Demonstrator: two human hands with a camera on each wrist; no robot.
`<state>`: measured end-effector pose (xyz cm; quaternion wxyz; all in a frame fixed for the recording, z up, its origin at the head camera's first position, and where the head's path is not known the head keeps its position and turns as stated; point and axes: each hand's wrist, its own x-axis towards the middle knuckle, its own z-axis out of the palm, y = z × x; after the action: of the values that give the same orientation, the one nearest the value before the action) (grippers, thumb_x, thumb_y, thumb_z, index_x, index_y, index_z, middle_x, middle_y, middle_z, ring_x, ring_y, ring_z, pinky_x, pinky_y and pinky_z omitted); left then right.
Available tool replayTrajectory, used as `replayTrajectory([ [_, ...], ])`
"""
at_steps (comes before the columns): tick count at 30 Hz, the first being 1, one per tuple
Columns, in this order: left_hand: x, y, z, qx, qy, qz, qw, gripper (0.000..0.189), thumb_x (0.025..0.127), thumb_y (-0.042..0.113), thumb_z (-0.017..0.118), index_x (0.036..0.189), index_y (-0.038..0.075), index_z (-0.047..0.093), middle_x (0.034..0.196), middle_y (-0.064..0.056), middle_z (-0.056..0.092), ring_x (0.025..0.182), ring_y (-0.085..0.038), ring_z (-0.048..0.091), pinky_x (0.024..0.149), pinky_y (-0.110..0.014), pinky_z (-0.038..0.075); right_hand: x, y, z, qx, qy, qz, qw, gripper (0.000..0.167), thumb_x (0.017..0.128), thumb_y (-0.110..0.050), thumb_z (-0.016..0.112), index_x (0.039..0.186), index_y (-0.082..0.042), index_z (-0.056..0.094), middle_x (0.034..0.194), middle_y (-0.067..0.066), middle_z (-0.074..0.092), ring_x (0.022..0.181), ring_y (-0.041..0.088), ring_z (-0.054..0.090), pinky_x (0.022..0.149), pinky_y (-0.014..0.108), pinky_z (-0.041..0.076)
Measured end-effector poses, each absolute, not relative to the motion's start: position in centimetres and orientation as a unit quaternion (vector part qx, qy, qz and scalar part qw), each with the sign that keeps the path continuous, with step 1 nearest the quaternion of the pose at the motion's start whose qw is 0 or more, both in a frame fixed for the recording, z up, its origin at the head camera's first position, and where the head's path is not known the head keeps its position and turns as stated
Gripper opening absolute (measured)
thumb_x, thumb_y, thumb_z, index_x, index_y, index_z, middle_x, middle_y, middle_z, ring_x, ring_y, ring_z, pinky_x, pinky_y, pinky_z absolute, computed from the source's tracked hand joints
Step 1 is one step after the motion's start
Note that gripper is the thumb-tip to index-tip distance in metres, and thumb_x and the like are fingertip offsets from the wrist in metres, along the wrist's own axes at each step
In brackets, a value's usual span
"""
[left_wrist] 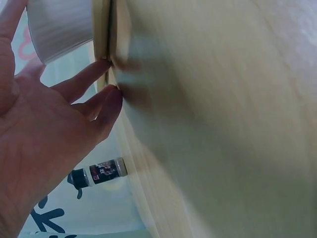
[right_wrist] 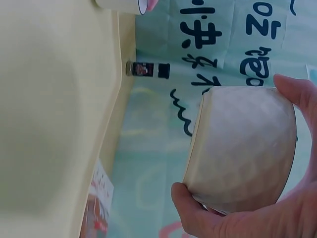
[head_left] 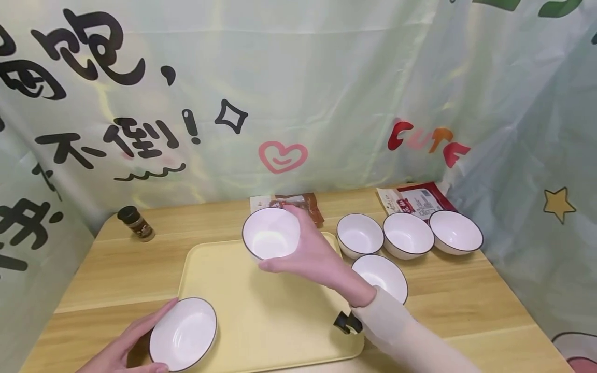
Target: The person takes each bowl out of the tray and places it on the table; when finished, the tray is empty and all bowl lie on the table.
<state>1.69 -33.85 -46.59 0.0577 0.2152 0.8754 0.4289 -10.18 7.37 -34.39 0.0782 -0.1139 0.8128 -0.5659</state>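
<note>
Thumb and fingers of the right hand (head_left: 312, 254) spread round a dark-rimmed white bowl (head_left: 270, 233), gripping it from its right side; the forearm, in a pale sleeve (head_left: 410, 336), slants in from the lower right. That bowl hangs mouth up above the yellow tray (head_left: 266, 321), clear of its surface. At lower left, the left hand (head_left: 132, 342) grasps a second white bowl (head_left: 184, 334) at the tray's left edge, thumb on the near side, fingers on the far side. Beyond the right wrist, which partly hides it, is another bowl (head_left: 382, 277); farther back, three bowls (head_left: 408, 235) stand in a row. A black-capped seasoning bottle (head_left: 136, 224) and two food packets (head_left: 415, 201) lie farther back on the wooden table (head_left: 466, 300).
</note>
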Motion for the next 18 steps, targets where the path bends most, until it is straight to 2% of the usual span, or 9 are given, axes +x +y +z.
replayTrajectory([
  [4, 1.8, -33.8, -46.4, 0.201, 0.875, 0.435, 0.069, 0.105, 0.086, 0.010, 0.093, 0.173, 0.019, 0.035, 0.168, 0.010, 0.042, 0.140, 0.013, 0.033, 0.100, -0.007, 0.022, -9.9, 9.2, -34.5, -0.094, 0.816, -0.564, 0.078, 0.122, 0.067, -0.034, 0.105, 0.167, -0.024, 0.035, 0.151, 0.006, 0.052, 0.124, 0.030, 0.060, 0.100, 0.051, 0.054],
  [9, 1.7, -33.8, -46.4, 0.212, 0.875, 0.431, 0.064, 0.105, 0.086, 0.010, 0.093, 0.173, 0.017, 0.035, 0.169, 0.007, 0.043, 0.142, 0.011, 0.034, 0.102, -0.007, 0.022, -9.9, 11.4, -34.7, -0.077, 0.824, -0.557, 0.072, 0.123, 0.069, -0.033, 0.104, 0.169, -0.021, 0.033, 0.156, 0.014, 0.049, 0.127, 0.036, 0.059, 0.102, 0.055, 0.052],
  [18, 1.8, -33.8, -46.2, 0.210, 0.879, 0.424, 0.063, 0.105, 0.085, 0.011, 0.094, 0.173, 0.017, 0.035, 0.169, 0.008, 0.043, 0.142, 0.012, 0.034, 0.102, -0.006, 0.022, -9.5, 15.1, -34.7, -0.073, 0.838, -0.537, 0.065, 0.120, 0.072, -0.036, 0.102, 0.168, -0.020, 0.032, 0.158, 0.017, 0.047, 0.130, 0.039, 0.058, 0.104, 0.058, 0.051],
])
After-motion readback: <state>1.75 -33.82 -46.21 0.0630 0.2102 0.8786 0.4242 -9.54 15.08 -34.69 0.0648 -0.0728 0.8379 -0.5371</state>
